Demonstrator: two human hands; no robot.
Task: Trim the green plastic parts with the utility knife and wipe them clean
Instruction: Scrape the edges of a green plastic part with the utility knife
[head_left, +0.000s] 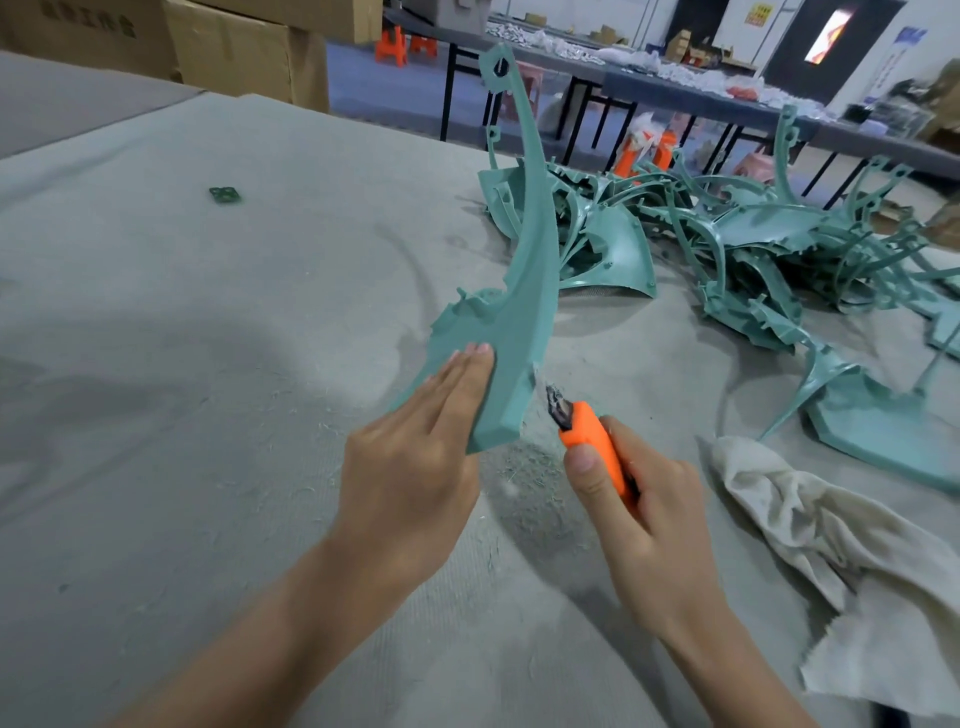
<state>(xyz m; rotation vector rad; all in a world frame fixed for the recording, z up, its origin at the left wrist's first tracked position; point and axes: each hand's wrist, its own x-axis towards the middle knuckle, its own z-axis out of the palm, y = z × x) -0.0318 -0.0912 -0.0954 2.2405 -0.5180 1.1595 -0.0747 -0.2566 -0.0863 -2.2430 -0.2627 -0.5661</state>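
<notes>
Left hand: the left hand (415, 467) grips the lower end of a long curved green plastic part (519, 291), fingers flat across its face, part raised off the table and pointing up and away.
Right hand: the right hand (644, 519) is clenched round an orange utility knife (592, 441), thumb on the handle.
Blade: dark tip just beside the part's lower right edge; contact unclear.
Pile: heap of green plastic parts (753, 249) on the grey felt-covered table (208, 312), beyond and right of the hands.
Cloth: crumpled off-white rag (831, 545) on the table, right of the knife hand.
Debris: fine shavings (524, 462) under the hands.
Stray: small green square piece (225, 194) far left, well apart.
</notes>
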